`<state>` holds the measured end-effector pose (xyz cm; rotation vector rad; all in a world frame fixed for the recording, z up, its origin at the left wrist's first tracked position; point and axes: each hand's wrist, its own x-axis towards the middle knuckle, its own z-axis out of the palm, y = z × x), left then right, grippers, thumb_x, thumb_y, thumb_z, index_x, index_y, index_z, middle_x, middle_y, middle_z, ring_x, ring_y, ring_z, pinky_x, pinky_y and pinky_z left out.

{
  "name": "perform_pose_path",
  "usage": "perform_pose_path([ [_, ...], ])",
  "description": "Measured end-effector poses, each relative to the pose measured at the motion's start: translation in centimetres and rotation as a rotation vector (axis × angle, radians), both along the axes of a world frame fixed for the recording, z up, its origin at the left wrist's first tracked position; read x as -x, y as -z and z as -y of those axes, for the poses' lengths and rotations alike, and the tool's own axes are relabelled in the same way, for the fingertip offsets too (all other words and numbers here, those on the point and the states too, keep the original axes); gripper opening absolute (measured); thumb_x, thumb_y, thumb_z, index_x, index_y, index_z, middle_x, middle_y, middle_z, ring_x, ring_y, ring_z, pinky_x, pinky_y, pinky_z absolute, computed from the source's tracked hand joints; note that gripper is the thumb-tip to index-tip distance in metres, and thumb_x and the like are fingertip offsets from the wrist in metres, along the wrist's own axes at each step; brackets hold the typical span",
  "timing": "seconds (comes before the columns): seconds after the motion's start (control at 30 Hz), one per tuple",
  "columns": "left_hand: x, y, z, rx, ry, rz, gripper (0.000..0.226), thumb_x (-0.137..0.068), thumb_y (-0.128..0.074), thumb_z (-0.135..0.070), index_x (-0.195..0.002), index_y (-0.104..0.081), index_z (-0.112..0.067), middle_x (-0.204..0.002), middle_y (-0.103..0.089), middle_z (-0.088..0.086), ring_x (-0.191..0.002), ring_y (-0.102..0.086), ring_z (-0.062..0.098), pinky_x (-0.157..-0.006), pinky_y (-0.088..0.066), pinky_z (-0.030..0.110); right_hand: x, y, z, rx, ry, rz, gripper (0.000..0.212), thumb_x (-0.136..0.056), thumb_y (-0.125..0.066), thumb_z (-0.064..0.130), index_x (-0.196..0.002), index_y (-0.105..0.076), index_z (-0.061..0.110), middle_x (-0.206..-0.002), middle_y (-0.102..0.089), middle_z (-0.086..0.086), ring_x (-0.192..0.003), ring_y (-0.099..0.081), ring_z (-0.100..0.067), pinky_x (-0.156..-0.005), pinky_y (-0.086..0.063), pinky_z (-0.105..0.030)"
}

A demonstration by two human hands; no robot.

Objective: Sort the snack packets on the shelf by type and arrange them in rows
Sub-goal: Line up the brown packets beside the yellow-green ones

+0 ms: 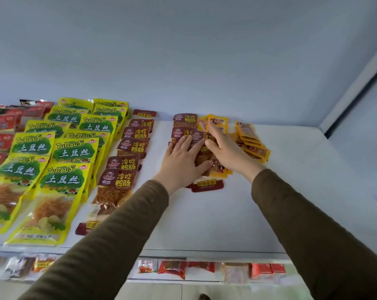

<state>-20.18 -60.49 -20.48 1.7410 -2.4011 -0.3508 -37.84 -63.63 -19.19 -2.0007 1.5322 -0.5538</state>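
On the white shelf (226, 213) lie snack packets. Yellow-green packets (72, 152) fill two rows at the left, and dark red packets (127, 165) form a row beside them. In the middle, a loose pile of dark red packets (184, 121) mixes with orange-yellow packets (218, 121). My left hand (183, 161) lies flat with spread fingers on that pile. My right hand (226, 150) rests beside it on a dark red packet (202, 156), fingers reaching toward the orange-yellow ones. A stack of orange-yellow packets (251, 140) sits just right of my right hand.
Red packets (1, 126) lie at the far left of the shelf. The shelf's back wall and right side wall (356, 131) bound the space. A lower shelf (205, 271) under the front edge holds several small packets.
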Motion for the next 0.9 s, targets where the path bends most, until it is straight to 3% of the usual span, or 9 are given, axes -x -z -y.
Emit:
perform_pose_path([
  [0.13,-2.5,0.0,-0.9,-0.033,-0.033,-0.033,0.076,-0.095,-0.038,-0.075,-0.160,-0.017,-0.041,-0.172,-0.014,0.001,-0.159,-0.007,0.023,-0.129,-0.005,0.050,1.3,0.4,-0.4,-0.048,-0.063,-0.068,0.077,-0.099,-0.043,0.064,-0.155,0.008,0.053,-0.169,-0.003,0.014,-0.155,0.003,-0.011,-0.121,-0.015,-0.043],
  [0.33,-4.6,-0.6,-1.5,-0.098,-0.031,-0.016,0.071,-0.095,-0.048,-0.069,-0.155,-0.027,-0.038,-0.172,-0.013,-0.007,-0.158,-0.012,0.020,-0.127,0.001,0.051,3.7,-0.6,0.1,-0.071,-0.244,-0.214,0.100,-0.086,-0.059,0.068,-0.161,0.003,0.042,-0.170,0.003,0.014,-0.156,0.005,-0.012,-0.125,-0.008,-0.041],
  [0.5,-4.8,-1.6,-1.8,-0.136,-0.053,-0.019,0.065,-0.097,-0.056,-0.058,-0.153,-0.029,-0.040,-0.171,-0.014,-0.009,-0.158,-0.011,0.019,-0.127,0.002,0.052,4.4,-2.0,1.1,-0.060,-0.303,-0.383,0.088,-0.087,-0.066,0.061,-0.159,-0.026,0.031,-0.170,-0.007,0.010,-0.156,-0.003,-0.013,-0.124,-0.012,-0.040],
  [0.57,-4.7,-1.9,-2.5,-0.103,-0.076,-0.055,0.061,-0.098,-0.054,-0.056,-0.152,-0.029,-0.042,-0.170,-0.015,-0.008,-0.157,-0.015,0.021,-0.128,-0.002,0.054,3.6,-2.5,1.5,0.018,-0.274,-0.381,0.084,-0.085,-0.063,0.067,-0.155,-0.034,0.028,-0.169,-0.014,0.006,-0.155,-0.010,-0.015,-0.121,-0.019,-0.040],
  [0.67,-4.5,-1.4,-4.2,-0.063,-0.125,-0.042,0.066,-0.099,-0.043,-0.064,-0.158,-0.022,-0.042,-0.172,-0.010,-0.006,-0.159,-0.008,0.023,-0.128,-0.003,0.053,1.6,-2.8,2.1,0.128,-0.215,-0.398,0.086,-0.087,-0.059,0.070,-0.154,-0.033,0.024,-0.164,-0.030,-0.004,-0.150,-0.026,-0.025,-0.114,-0.033,-0.042],
  [0.73,-4.2,-0.6,-5.1,-0.099,-0.124,0.047,0.075,-0.096,-0.034,-0.071,-0.162,-0.010,-0.043,-0.173,0.001,-0.006,-0.160,0.001,0.023,-0.128,-0.001,0.053,0.5,-2.6,2.8,0.150,-0.221,-0.505,0.089,-0.087,-0.066,0.063,-0.157,-0.029,0.022,-0.161,-0.033,-0.009,-0.149,-0.028,-0.031,-0.115,-0.033,-0.045],
  [0.83,-4.3,0.2,-5.2,-0.119,-0.134,0.070,0.082,-0.092,-0.024,-0.077,-0.162,0.003,-0.045,-0.173,0.009,-0.005,-0.159,0.007,0.022,-0.128,0.001,0.053,0.0,-2.3,3.6,0.074,-0.183,-0.347,0.090,-0.082,-0.080,0.047,-0.154,-0.031,0.025,-0.156,-0.039,-0.009,-0.146,-0.030,-0.030,-0.113,-0.033,-0.046],
  [0.9,-4.5,0.3,-4.9,-0.113,-0.135,0.057,0.085,-0.088,-0.021,-0.079,-0.161,0.005,-0.046,-0.173,0.010,-0.006,-0.159,0.008,0.020,-0.128,0.001,0.053,0.1,-2.2,3.7,0.044,-0.138,-0.117,0.078,-0.085,-0.081,0.033,-0.149,-0.037,0.027,-0.144,-0.048,-0.001,-0.131,-0.046,-0.016,-0.102,-0.043,-0.038],
])
